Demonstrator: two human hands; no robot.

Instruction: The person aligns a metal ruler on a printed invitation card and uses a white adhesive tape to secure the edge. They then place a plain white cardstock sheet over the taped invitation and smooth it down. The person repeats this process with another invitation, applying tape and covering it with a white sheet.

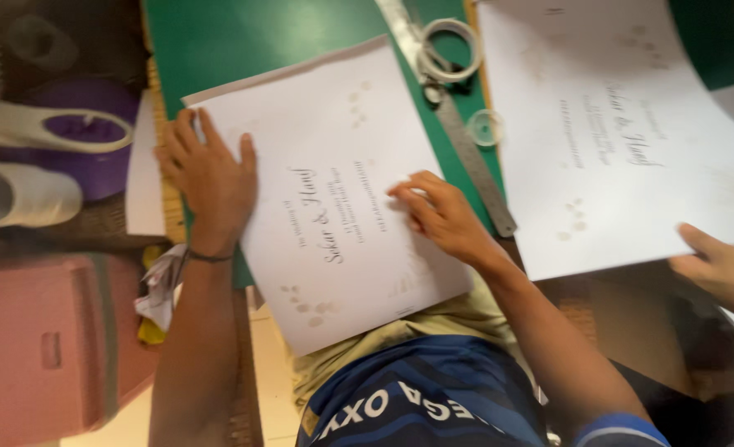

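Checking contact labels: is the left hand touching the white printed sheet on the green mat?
Touching. The head view shows the left hand lying flat with its fingers spread on the upper left corner of the white printed sheet.

A green work table [243,41] carries two large printed white sheets — one [334,190] lying flat beneath both of the person's hands, its near edge overhanging the table toward the person's lap. The left hand [210,178] rests on that sheet's left edge, the right hand [441,215] near its middle. The second sheet [615,124] lies to the right of the right hand, a co-worker's hand [723,269] at its lower corner. Between the two sheets, just beyond the right hand, a steel ruler [466,145] runs slantwise — beside it a roll of clear tape [450,50] and a small clear ring [485,127].
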